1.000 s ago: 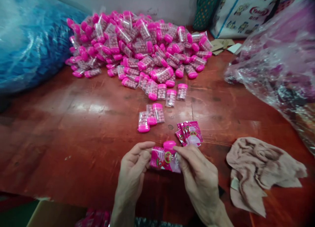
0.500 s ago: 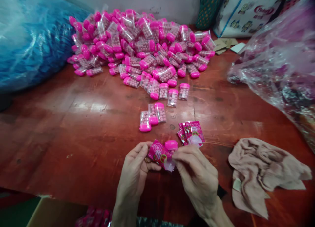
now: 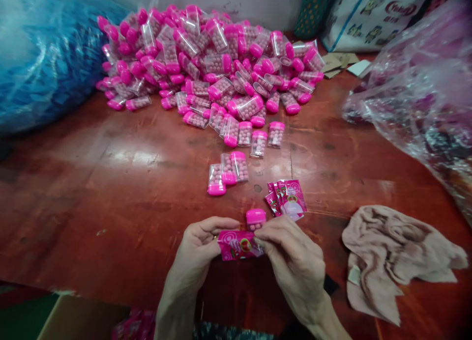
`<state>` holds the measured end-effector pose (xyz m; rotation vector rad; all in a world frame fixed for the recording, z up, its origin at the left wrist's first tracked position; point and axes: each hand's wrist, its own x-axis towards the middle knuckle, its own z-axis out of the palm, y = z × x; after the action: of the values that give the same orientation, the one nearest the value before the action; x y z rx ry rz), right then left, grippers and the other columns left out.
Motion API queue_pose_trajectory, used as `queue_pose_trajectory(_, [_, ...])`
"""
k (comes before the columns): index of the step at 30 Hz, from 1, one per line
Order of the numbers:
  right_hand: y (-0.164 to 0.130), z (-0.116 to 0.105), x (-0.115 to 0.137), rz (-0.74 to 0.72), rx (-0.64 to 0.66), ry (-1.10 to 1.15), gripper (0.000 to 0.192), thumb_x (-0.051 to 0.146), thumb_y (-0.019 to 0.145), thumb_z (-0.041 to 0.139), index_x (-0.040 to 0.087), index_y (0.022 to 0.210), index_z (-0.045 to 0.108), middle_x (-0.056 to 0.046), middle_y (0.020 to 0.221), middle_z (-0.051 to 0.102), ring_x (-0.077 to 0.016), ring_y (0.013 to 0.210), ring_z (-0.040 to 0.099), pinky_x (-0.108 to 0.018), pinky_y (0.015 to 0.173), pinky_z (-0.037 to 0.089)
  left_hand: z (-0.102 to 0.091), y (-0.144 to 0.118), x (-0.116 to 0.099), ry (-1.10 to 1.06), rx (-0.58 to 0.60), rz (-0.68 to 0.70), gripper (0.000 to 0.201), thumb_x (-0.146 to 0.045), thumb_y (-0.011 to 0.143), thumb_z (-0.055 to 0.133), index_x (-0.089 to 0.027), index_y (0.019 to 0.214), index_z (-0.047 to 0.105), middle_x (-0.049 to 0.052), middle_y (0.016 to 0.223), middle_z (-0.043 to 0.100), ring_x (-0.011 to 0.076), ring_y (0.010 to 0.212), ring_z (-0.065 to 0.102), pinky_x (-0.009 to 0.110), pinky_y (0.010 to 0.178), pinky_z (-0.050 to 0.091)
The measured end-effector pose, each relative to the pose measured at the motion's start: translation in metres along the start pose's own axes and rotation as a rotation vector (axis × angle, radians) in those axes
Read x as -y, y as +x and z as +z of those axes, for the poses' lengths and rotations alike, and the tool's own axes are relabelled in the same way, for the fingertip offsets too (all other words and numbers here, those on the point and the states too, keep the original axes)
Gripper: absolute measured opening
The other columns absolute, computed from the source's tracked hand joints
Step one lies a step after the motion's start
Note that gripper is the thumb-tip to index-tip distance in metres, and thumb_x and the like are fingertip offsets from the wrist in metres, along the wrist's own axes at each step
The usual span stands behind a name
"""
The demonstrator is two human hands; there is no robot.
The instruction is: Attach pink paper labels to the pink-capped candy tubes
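At the near edge, below the desk [image 3: 92,207], a cardboard box [image 3: 77,315] stands open, with pink packets [image 3: 136,325] beside it at the lower border. Over the near part of the desk, the left hand [image 3: 199,244] holds the left end of a pink sachet [image 3: 238,246], thumb in front and index finger reaching along the top edge. The right hand [image 3: 298,251] has its fingers narrowed to a pinch at the sachet's other end. Just behind the sachet is a pink-capped container [image 3: 255,217], its lower part hidden (whether the right fingers also grip it, I cannot tell).

The step in hand, in my judgement, is two-handed working of this one sachet close to the container. The next move appears to call for a steady hold on the left end and fine control by the right fingertips, without knocking the container.

Right of the hands lies a crumpled cloth [image 3: 391,251]. Beyond the right hand's fingers is a small overlapping stack of sachets [image 3: 289,200]; left of the stack and slightly farther, three containers [image 3: 240,167] form a group. At the far side is a large heap of containers [image 3: 206,60], between a blue-filled bag [image 3: 55,60] and clear plastic sheeting [image 3: 424,84].
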<state>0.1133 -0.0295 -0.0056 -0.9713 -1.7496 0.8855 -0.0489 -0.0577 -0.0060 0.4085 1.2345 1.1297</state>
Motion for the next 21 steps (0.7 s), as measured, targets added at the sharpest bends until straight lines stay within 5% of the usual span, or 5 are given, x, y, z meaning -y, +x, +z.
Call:
queue_pose_trajectory(5, [0.0,-0.002,0.0,0.001,0.009,-0.002,0.015,-0.002,0.077,0.054,0.01,0.079,0.063,-0.006,0.071,0.061,-0.015,0.068,0.055,-0.028,0.062,0.045,0.001,-0.001,0.005,0.105,-0.011,0.058,0.012,-0.007,0.058,0.071,-0.017,0.066,0.072,0.0,0.059,0.068,0.0093,0.051,0.059,0.016,0.053,0.047])
queue_pose_trajectory(11, [-0.004,0.002,0.003,-0.029,0.02,0.002,0.021,-0.005,0.075,0.054,0.009,0.087,0.064,-0.008,0.076,0.062,-0.0159,0.072,0.056,-0.029,0.065,0.046,-0.006,-0.004,0.005,0.196,0.074,0.222,0.022,-0.009,0.069,0.065,-0.023,0.084,0.072,0.004,0.082,0.071,0.017,0.075,0.064,0.025,0.067,0.049])
queue_pose_trajectory(15, [-0.006,0.005,0.004,-0.053,0.034,0.033,0.026,-0.006,0.075,0.052,0.008,0.094,0.064,-0.009,0.079,0.063,-0.0164,0.075,0.057,-0.029,0.067,0.047,-0.01,-0.007,0.01,0.281,0.137,0.401,0.02,-0.006,0.069,0.064,-0.022,0.076,0.073,0.003,0.069,0.068,0.0148,0.061,0.06,0.023,0.054,0.046])
queue_pose_trajectory(21, [-0.018,0.002,0.002,0.042,-0.143,-0.198,0.029,0.002,0.082,0.05,0.013,0.108,0.059,-0.006,0.085,0.062,-0.0154,0.078,0.059,-0.027,0.071,0.048,-0.009,-0.007,0.016,0.198,-0.06,0.487,0.024,-0.003,0.064,0.064,-0.021,0.075,0.073,0.001,0.065,0.066,0.012,0.058,0.057,0.019,0.051,0.044])
